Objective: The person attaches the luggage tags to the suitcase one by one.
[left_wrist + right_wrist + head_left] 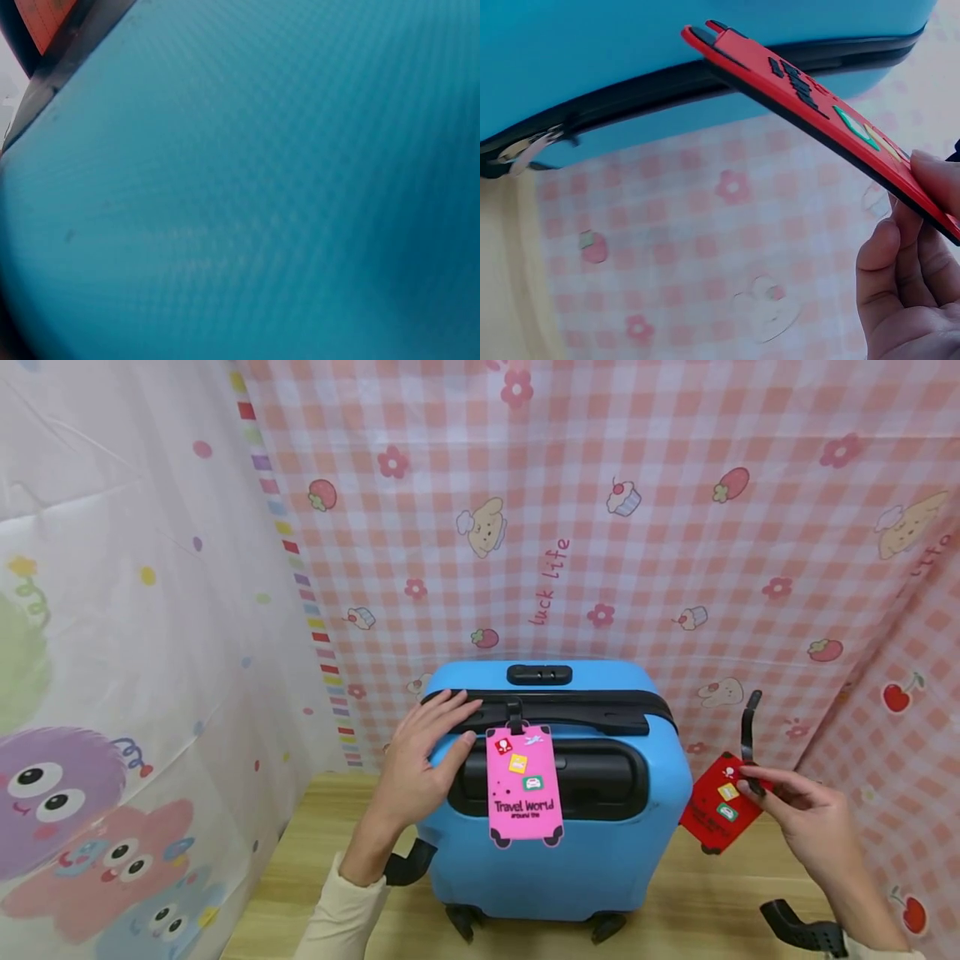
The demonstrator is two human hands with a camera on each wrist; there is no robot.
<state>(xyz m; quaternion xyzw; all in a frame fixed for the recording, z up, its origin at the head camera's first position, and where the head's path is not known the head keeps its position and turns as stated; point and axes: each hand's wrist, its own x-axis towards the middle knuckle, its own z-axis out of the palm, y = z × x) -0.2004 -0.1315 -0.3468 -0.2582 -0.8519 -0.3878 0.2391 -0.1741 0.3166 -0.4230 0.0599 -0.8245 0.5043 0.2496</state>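
Holding red tag (pixel 716 806) beside closed suitcase (pixel 555 872)

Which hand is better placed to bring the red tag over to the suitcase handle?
Probably the right hand: it pinches the red tag beside the blue suitcase. The left hand rests on the suitcase by the handle, so it seems better placed for steadying.

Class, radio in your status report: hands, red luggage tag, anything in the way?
Left hand on blue suitcase. Right hand pinching red luggage tag, strap end loose. Pink luggage tag hangs from carry handle; no obstruction seen.
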